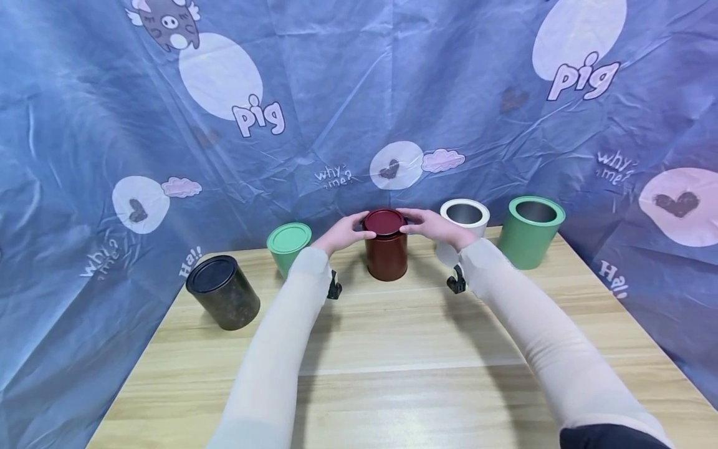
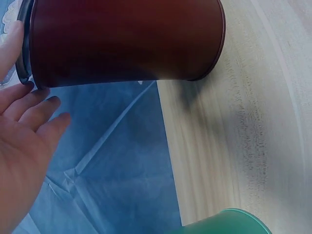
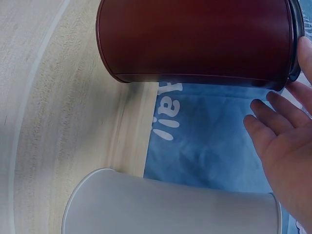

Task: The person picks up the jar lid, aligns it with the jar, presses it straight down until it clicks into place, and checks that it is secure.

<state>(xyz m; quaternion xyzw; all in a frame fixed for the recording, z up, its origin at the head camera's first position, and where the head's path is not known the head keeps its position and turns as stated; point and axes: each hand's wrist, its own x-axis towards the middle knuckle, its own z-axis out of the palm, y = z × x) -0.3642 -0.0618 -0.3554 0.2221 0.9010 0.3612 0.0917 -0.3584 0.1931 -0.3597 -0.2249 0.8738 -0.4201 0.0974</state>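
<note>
Red can (image 1: 387,259) — wooden table (image 1: 392,349), blue cloth (image 1: 325,75)

Blue cloth (image 1: 336,81): "pig" (image 1: 258,118) twice, "why me?" (image 1: 333,176) thrice, "Ha!!" (image 1: 612,279) twice.

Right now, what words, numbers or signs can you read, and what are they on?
"pig": twice on the blue curtain, upper left and upper right.
"why? me?": three times on the curtain, left, middle and right.
"Ha!!": twice on the curtain, low left and low right.
Too blurred and cut off: white marks at the right wrist view's top right edge.
None shows on the red can, black can, white can or two green cans.
</note>
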